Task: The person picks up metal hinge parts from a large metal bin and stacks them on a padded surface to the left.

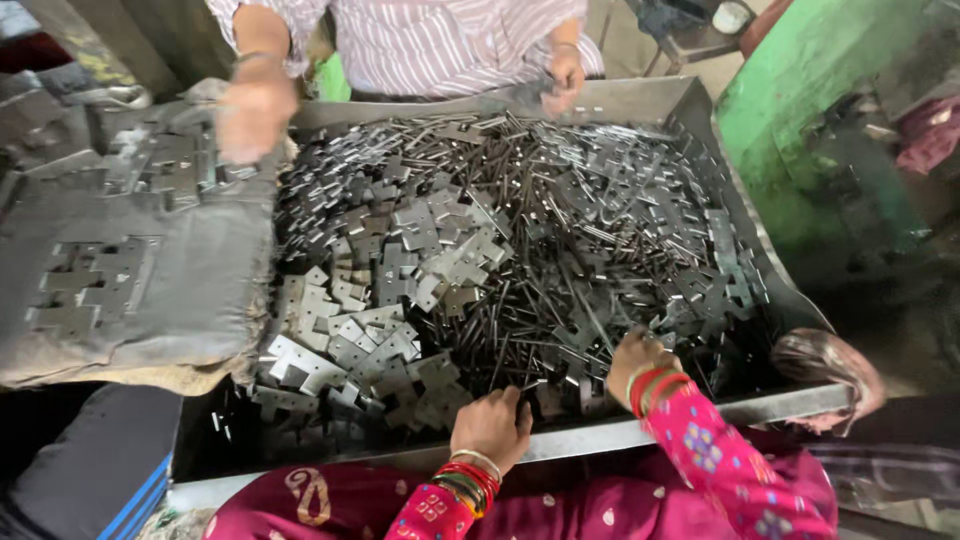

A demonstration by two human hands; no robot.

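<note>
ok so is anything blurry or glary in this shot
Head view: the co-worker's hand at top left is smeared by motion blur; the person's left hand and right hand are fairly sharp; the flat metal plates catch pale glare; the tray's edges bow from wide-angle distortion; the right side is dim.

My sleeves (720, 460) are magenta with a floral print, my bangles (468, 480) red and gold; grey metal plates (400, 300) fill the grey tray (620, 100).
</note>
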